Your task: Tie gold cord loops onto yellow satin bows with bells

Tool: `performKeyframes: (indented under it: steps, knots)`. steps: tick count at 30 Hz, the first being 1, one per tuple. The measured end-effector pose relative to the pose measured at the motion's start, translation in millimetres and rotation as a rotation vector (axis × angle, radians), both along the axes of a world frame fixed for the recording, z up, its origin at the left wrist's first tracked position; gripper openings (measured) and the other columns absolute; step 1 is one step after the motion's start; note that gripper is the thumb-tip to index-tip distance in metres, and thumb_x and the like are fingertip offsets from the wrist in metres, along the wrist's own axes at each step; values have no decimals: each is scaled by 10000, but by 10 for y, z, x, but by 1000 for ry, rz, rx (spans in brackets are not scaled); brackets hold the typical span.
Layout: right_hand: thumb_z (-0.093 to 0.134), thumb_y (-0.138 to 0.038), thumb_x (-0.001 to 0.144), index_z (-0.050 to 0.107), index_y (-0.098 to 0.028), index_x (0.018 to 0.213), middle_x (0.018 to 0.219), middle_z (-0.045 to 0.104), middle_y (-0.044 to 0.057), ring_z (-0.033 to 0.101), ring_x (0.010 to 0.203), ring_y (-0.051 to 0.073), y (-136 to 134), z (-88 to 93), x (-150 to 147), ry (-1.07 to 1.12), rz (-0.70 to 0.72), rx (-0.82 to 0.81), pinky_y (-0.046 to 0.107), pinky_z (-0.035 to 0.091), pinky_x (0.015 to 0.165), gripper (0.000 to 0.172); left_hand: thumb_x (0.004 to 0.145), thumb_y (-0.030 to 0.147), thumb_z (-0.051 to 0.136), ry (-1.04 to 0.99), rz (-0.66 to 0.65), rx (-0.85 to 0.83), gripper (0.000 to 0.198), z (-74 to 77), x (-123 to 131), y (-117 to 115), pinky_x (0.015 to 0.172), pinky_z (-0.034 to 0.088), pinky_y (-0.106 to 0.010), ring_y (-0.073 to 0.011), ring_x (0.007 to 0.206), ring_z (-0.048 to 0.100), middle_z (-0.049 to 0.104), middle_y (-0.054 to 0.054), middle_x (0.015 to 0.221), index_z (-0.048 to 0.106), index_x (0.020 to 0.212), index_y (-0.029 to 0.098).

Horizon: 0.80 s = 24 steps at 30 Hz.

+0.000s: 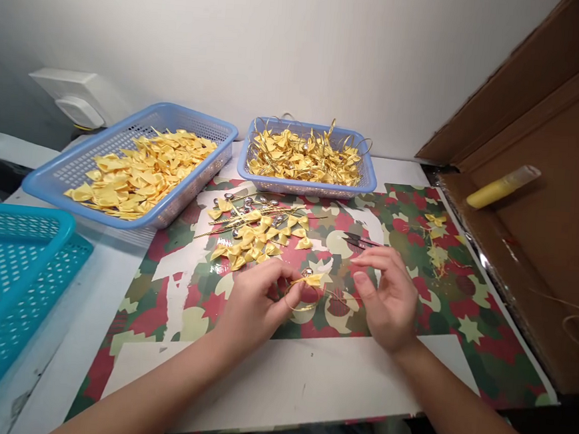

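Observation:
Between its thumb and fingers, my left hand (260, 295) pinches a yellow ribbon bow (313, 280). A silver bell (307, 272) sits at the bow, and a gold cord (307, 308) curls below it. To the right, my right hand (388, 295) is apart from the bow, its fingers loosely curved and nothing visible in them. Dark-handled snips (360, 241) lie just beyond its fingertips. Past my left hand is a loose pile of yellow bows (255, 241), with silver bells (248, 202) and gold cords (229, 219) among them.
A blue basket (189, 219) at the left holds many yellow bows. Another blue basket (306, 187) at the back holds bows with gold cords. A turquoise basket (62, 232) stands near left. At right, a cardboard box (540, 277) carries a yellow tube (497, 188); thread scraps (439, 255) lie nearby.

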State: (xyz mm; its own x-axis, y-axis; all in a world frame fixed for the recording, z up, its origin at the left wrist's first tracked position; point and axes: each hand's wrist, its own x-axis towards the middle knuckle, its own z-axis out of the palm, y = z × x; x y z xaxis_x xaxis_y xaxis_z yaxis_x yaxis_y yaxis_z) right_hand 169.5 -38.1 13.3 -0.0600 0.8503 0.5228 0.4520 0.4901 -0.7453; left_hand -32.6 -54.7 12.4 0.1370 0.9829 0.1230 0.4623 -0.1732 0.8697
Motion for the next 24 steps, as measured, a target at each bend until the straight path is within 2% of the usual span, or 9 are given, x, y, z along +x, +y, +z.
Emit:
performKeyframes:
  steps: [2,4,8,11,14,17,20,24]
  knots:
    - [621,-204,840,659,-245,923,891,614,50,560,886,222,3,31,-10,-53,65,65,407,444,820,99,879,235,553,177,-33,210,108,-14,-1,-13,618,438,-255,-148,699,583,659,-32,753,622,813,185]
    - [675,-208,810,684,-251,909,861,633,44,549,847,215,-10,48,-58,-134,135,95,398,440,795,109,880,215,549,272,-46,335,90,-19,15,-21,644,448,-265,-160,733,600,675,-37,779,622,834,187]
    - [686,-214,811,722,-266,856,845,656,37,529,830,205,-19,8,-147,-201,195,49,388,450,770,78,872,202,550,374,-52,457,101,-11,59,-30,636,440,-279,-170,705,565,668,-36,745,629,810,190]
    - [662,-192,831,717,-266,807,816,646,26,525,825,195,4,-58,-164,-175,219,42,376,452,773,95,866,207,548,378,-49,475,107,-3,75,-20,647,438,-286,-183,729,538,639,-51,773,644,822,189]
    - [634,-171,846,673,-236,786,843,643,24,538,875,189,24,-95,-181,-109,259,-15,367,447,809,97,871,224,536,256,-74,335,113,12,72,14,701,456,-291,-186,801,562,625,-60,842,626,814,185]
    - [586,-222,891,617,-213,789,890,649,32,563,942,186,51,-71,-209,5,301,-145,375,436,877,107,882,276,522,94,-157,56,166,37,54,62,645,446,-258,-153,705,570,625,-31,762,590,767,177]
    - [544,-342,925,582,-205,824,898,659,39,598,925,174,131,29,-218,176,327,-311,351,456,864,174,856,338,546,-25,-182,-197,213,50,16,104,522,388,-222,-116,552,510,579,4,633,580,736,166]
    - [547,-503,897,483,-210,844,775,659,14,623,778,147,327,247,-204,368,309,-405,300,489,758,304,794,385,614,-160,-196,-378,239,31,-50,150,483,362,-201,-117,552,525,596,-1,632,587,721,158]
